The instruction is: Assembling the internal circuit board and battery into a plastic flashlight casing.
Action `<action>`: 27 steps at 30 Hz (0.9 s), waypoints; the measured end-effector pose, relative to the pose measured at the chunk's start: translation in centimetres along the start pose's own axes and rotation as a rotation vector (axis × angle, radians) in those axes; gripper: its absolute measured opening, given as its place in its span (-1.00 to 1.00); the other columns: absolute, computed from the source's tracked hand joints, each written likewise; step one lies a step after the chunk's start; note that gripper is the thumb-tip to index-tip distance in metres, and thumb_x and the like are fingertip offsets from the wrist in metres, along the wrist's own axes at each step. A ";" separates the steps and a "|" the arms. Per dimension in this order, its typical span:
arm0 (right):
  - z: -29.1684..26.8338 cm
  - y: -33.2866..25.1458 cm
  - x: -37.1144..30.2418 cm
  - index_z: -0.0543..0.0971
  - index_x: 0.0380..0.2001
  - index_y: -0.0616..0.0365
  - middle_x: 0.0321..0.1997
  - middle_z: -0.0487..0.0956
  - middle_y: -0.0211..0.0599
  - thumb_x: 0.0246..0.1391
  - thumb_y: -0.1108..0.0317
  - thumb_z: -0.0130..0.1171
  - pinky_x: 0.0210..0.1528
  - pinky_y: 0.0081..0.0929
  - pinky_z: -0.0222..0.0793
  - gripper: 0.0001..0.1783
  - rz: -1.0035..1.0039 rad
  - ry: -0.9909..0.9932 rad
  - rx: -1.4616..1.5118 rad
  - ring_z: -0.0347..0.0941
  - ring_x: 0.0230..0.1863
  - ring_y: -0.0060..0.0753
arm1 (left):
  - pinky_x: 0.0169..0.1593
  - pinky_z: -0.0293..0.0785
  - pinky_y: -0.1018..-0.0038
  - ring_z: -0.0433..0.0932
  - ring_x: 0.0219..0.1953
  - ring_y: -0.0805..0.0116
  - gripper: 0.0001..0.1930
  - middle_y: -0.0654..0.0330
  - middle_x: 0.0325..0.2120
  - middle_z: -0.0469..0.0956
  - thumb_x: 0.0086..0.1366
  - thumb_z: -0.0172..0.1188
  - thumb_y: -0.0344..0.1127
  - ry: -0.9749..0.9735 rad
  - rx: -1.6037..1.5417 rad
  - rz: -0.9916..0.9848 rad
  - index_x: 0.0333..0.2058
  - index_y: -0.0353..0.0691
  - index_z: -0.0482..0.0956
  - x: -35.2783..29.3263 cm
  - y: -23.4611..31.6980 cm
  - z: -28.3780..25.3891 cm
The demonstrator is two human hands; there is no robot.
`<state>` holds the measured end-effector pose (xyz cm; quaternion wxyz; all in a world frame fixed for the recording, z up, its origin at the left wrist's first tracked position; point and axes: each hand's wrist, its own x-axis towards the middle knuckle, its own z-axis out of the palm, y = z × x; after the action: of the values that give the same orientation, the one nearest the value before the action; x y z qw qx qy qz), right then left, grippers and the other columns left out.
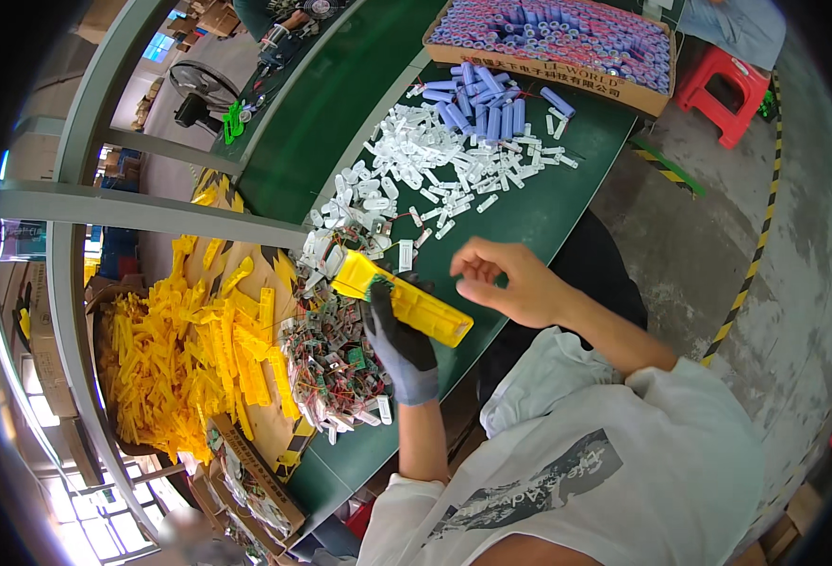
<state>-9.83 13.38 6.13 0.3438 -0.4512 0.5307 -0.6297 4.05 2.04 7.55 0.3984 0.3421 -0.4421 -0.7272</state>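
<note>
My left hand (401, 347), in a dark grey glove, is closed round a long yellow plastic casing (427, 311) held tilted above the bench edge. Inside the casing's far end a bit of green shows; what it belongs to is too small to tell. To the right, clear of the casing, my bare right hand (522, 286) hangs with loosely bent fingers and the thumb apart, and nothing shows in it. Beside my left hand lies a heap of small circuit boards with red and black wires (336, 363). Small white plastic parts (421, 141) spread beyond both hands.
Purple cylindrical battery cells (480, 106) lie loose before a cardboard box (553, 77) full of cells. Yellow plastic parts (185, 354) are heaped at left, past a grey metal frame (180, 208). A red stool (725, 92) and another person's sleeve (741, 28) appear far right.
</note>
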 end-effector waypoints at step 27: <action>-4.6 5.9 2.2 0.48 -0.43 0.15 -0.43 0.52 -0.26 -0.05 0.41 0.27 -0.34 -0.30 0.35 -0.85 -0.105 0.354 -0.795 0.45 -0.38 -0.22 | -0.37 0.56 0.47 0.53 -0.42 0.39 -0.64 0.08 -0.30 0.49 0.41 -0.05 -0.18 -0.218 0.223 -0.177 0.10 -0.15 0.25 -0.4 -4.5 -1.3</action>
<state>-15.20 11.83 0.62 0.0148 -0.4601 0.7587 -0.4609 4.07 3.25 3.04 0.2422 0.3409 -0.5288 -0.7386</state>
